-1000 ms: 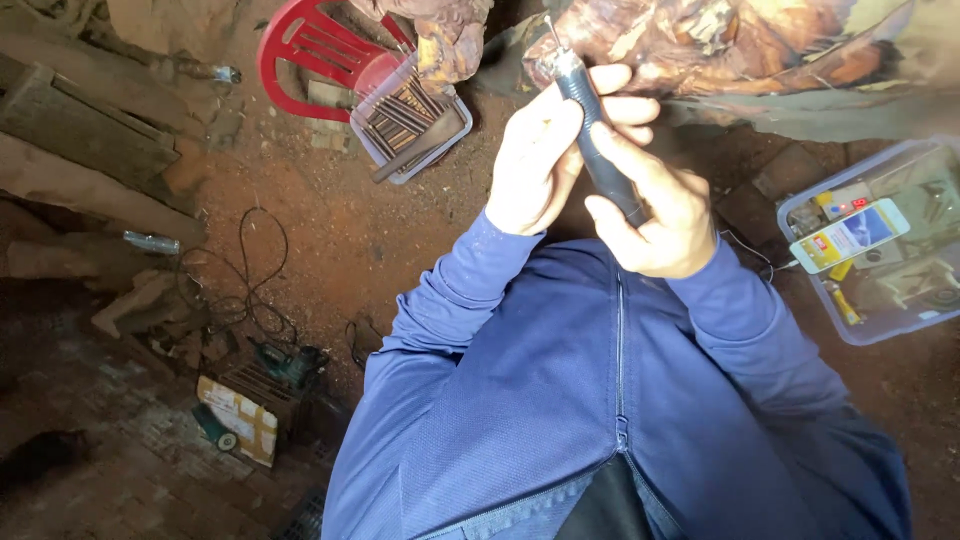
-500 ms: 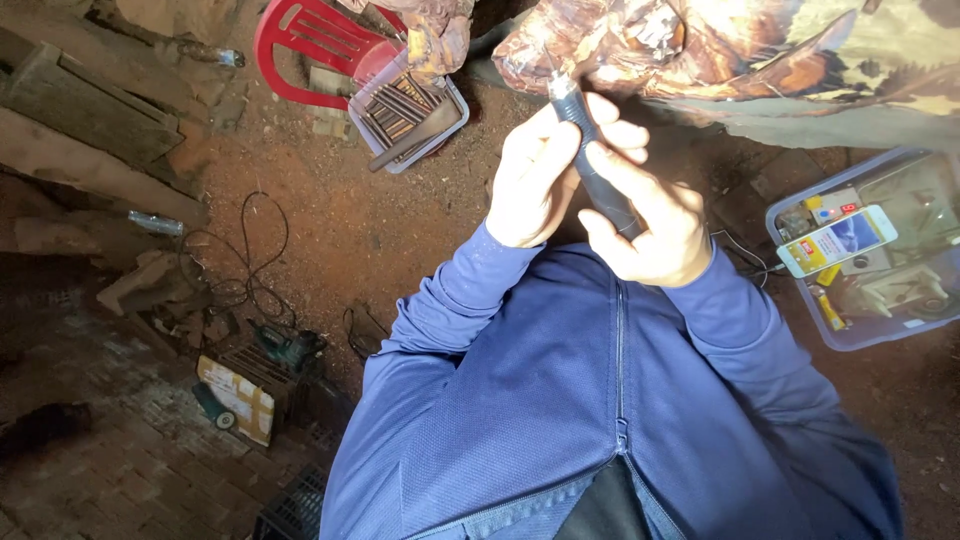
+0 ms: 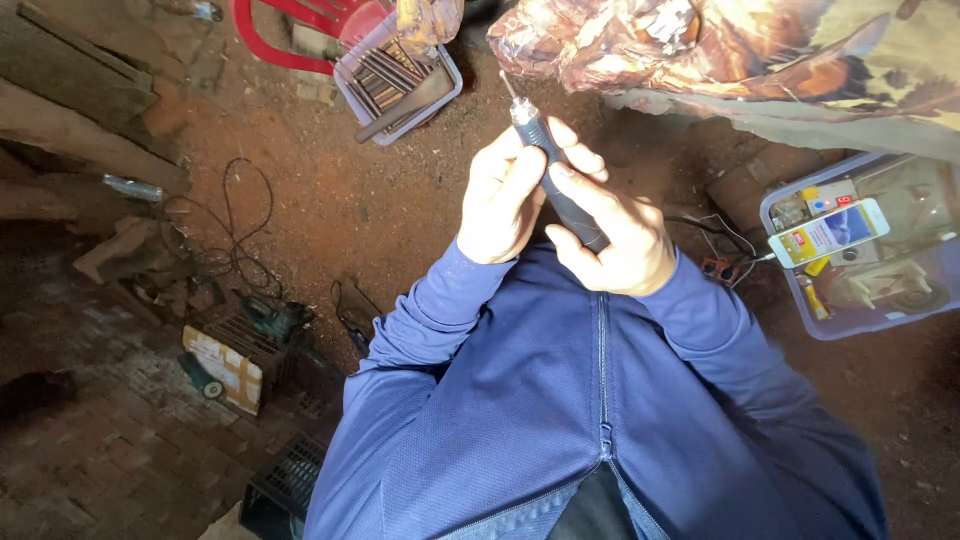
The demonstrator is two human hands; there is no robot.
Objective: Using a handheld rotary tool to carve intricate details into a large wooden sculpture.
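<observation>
Both of my hands hold a slim dark rotary hand tool point(image 3: 556, 178) in front of my chest, its thin metal bit pointing up and to the left. My right hand point(image 3: 612, 238) wraps the rear of the handle. My left hand point(image 3: 505, 200) pinches the tool near its front collar, thumb and fingers closed around it. My blue zip jacket point(image 3: 560, 400) fills the lower half of the view.
A clear box of metal tools point(image 3: 398, 82) sits on the red dirt floor beside a red plastic chair point(image 3: 300, 35). At right a blue-rimmed tray point(image 3: 860, 310) holds a phone point(image 3: 828, 232) and parts. Crumpled patterned cloth point(image 3: 740, 50) lies above. Cables, wood planks and a small carton lie left.
Both hands with the tool sit lower and nearer the centre of the view. The left fingers have shifted on the tool's front end; the floor objects have slid upward.
</observation>
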